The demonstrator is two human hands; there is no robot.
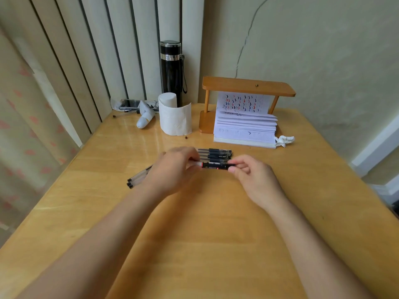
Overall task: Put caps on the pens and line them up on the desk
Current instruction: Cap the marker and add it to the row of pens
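Note:
A pen with a black grip and red marks (212,165) is held level between both hands just above the wooden desk (194,223). My left hand (172,169) grips its barrel end and my right hand (248,173) pinches its capped end. Right behind it, several capped black pens (216,154) lie side by side in a row. Two more clear-barrelled pens (138,179) lie slanted on the desk to the left, partly hidden by my left hand.
At the back of the desk stand a black flask (171,70), a paper roll (174,114), a wooden stand (248,87) and a stack of paper (246,128). A crumpled tissue (285,140), a white bottle (145,118) and two small dark bits lie nearby.

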